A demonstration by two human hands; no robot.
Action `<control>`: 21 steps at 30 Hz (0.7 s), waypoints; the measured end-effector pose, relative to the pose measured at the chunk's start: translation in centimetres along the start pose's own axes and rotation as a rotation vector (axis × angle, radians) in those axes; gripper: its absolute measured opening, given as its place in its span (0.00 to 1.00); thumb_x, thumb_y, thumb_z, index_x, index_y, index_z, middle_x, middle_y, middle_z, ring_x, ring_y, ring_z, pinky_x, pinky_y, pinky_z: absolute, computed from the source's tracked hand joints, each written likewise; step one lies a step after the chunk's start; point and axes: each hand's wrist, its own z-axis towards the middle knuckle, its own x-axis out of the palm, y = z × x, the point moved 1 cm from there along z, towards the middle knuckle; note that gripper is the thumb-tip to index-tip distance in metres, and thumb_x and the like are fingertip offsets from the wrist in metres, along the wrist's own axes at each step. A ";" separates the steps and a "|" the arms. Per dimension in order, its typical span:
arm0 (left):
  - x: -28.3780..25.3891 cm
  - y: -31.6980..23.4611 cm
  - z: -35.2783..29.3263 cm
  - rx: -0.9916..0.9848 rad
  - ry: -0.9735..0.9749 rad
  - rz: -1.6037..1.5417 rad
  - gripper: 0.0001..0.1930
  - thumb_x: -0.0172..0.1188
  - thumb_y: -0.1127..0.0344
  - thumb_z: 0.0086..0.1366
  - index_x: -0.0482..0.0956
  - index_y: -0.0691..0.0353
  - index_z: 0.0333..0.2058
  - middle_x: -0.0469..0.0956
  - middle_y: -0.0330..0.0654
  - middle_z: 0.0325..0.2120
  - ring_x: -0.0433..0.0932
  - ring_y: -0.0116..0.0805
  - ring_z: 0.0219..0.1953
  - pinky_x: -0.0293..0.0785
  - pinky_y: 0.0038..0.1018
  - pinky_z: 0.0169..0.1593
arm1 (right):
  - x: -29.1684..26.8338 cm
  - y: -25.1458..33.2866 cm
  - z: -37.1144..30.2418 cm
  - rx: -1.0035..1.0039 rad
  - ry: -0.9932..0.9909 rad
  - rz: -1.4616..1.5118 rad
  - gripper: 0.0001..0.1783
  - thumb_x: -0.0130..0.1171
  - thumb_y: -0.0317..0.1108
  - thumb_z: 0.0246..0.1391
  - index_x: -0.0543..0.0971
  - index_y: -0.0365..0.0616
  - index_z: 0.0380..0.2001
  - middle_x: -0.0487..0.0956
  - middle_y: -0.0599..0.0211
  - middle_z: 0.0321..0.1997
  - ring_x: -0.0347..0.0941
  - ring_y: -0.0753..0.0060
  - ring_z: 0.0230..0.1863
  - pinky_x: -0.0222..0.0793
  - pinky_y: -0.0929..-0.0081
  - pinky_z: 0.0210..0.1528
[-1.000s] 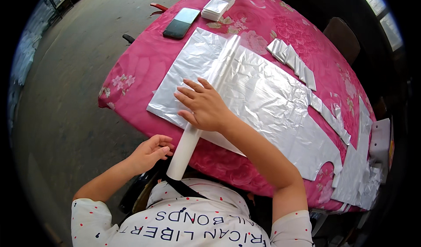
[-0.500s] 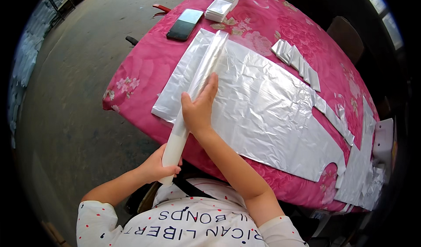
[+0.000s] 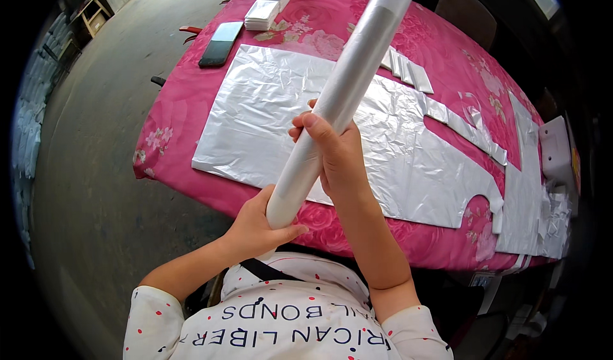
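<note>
A long, pale roll of plastic film is raised off the table and tilted, its far end pointing up and to the right. Its lower end sits in the grip of my left hand. Around its middle curl the fingers of my right hand, thumb on top. Beneath the roll, a flat stack of silvery-white plastic vest bags lies spread on the table, handle cut-outs toward the right. The roll hides part of this stack.
A pink floral cloth covers the table. A phone and folded plastic packs are at the far left. More folded packs lie beyond the bags. At right are other plastic bags and a white container.
The roll has been lifted off the bag stack, and its far end has swung up and right. My right hand now wraps around it instead of lying along it. The view has shifted slightly.
</note>
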 end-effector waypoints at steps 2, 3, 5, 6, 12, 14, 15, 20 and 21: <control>0.7 -0.2 -0.3 -0.136 0.158 -0.221 0.19 0.62 0.69 0.50 0.67 0.63 0.41 0.71 0.38 0.23 0.73 0.27 0.24 0.72 0.25 0.29 | -0.6 -0.2 -0.8 0.045 0.054 0.120 0.33 0.62 0.39 0.44 0.59 0.35 0.49 0.72 0.63 0.31 0.71 0.73 0.34 0.70 0.73 0.40; 0.8 -0.3 -0.3 -0.154 0.324 -0.386 0.18 0.61 0.69 0.51 0.68 0.63 0.40 0.71 0.38 0.23 0.74 0.27 0.24 0.71 0.25 0.29 | -1.3 -0.4 -0.8 0.061 0.113 0.259 0.35 0.62 0.39 0.44 0.57 0.35 0.50 0.72 0.63 0.32 0.71 0.73 0.35 0.70 0.73 0.40; 0.9 -0.6 -0.2 -0.229 0.377 -0.466 0.18 0.62 0.68 0.51 0.68 0.64 0.40 0.71 0.38 0.24 0.74 0.27 0.24 0.72 0.26 0.31 | -1.6 0.0 -1.3 0.071 0.066 0.218 0.35 0.61 0.39 0.44 0.57 0.35 0.50 0.72 0.63 0.32 0.71 0.73 0.35 0.70 0.73 0.40; 1.0 -0.7 -0.2 -0.266 0.401 -0.507 0.18 0.63 0.68 0.51 0.68 0.64 0.40 0.71 0.38 0.25 0.74 0.26 0.25 0.72 0.26 0.31 | -1.7 0.0 -1.5 0.077 0.044 0.198 0.35 0.61 0.39 0.44 0.57 0.35 0.51 0.72 0.63 0.32 0.71 0.73 0.35 0.70 0.72 0.40; 1.4 -0.2 -0.3 -0.198 0.368 -0.455 0.17 0.62 0.66 0.52 0.69 0.65 0.39 0.72 0.39 0.26 0.74 0.26 0.25 0.71 0.25 0.30 | -2.0 -0.1 -2.2 0.033 0.113 0.246 0.36 0.61 0.39 0.44 0.57 0.34 0.52 0.72 0.63 0.32 0.71 0.74 0.33 0.70 0.72 0.39; 1.4 -0.2 -0.2 -0.226 0.608 -0.827 0.17 0.63 0.65 0.52 0.69 0.65 0.38 0.72 0.38 0.25 0.73 0.26 0.24 0.70 0.24 0.30 | -2.1 -0.3 -2.4 0.033 0.126 0.304 0.37 0.62 0.40 0.43 0.57 0.33 0.52 0.72 0.63 0.33 0.72 0.73 0.34 0.71 0.71 0.39; 1.7 -0.6 -0.2 -0.249 0.480 -0.675 0.18 0.63 0.64 0.51 0.69 0.65 0.38 0.72 0.38 0.25 0.72 0.26 0.23 0.70 0.24 0.29 | -2.2 -0.4 -2.4 0.033 0.132 0.333 0.38 0.63 0.41 0.43 0.57 0.33 0.52 0.72 0.63 0.33 0.72 0.73 0.34 0.71 0.71 0.40; 2.1 -0.8 0.0 -0.291 0.225 -0.369 0.18 0.64 0.61 0.49 0.70 0.64 0.36 0.71 0.38 0.22 0.72 0.26 0.22 0.69 0.24 0.28 | -2.2 -0.4 -2.7 0.083 0.059 0.050 0.40 0.64 0.43 0.43 0.57 0.33 0.52 0.73 0.62 0.34 0.73 0.72 0.36 0.71 0.71 0.41; 2.1 -0.6 0.0 -0.283 0.250 -0.431 0.18 0.64 0.61 0.49 0.70 0.64 0.35 0.71 0.38 0.22 0.72 0.26 0.22 0.69 0.25 0.28 | -2.2 -0.5 -2.9 0.089 0.061 0.051 0.40 0.65 0.44 0.43 0.57 0.33 0.52 0.73 0.62 0.34 0.73 0.72 0.36 0.71 0.71 0.41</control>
